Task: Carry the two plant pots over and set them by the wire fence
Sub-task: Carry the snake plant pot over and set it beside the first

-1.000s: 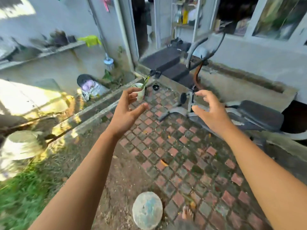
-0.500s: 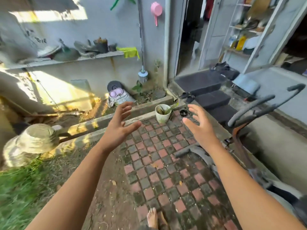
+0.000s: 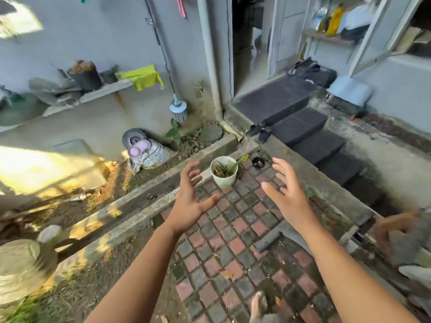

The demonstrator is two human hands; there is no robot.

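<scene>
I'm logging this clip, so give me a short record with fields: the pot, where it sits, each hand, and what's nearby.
pot: white plant pot, upright, a small plant inside
place: on the brick paving, beside the concrete curb
left hand: open, empty, short of the pot
right hand: open, empty, short of the pot
nearby: dark sandals by the steps
second pot: cannot tell
wire fence: not in view

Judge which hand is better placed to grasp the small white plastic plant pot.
Left, narrowly. The left hand is open with fingertips nearly level with the small white plastic plant pot; the right hand, also open, sits farther aside. Neither touches it.
</scene>
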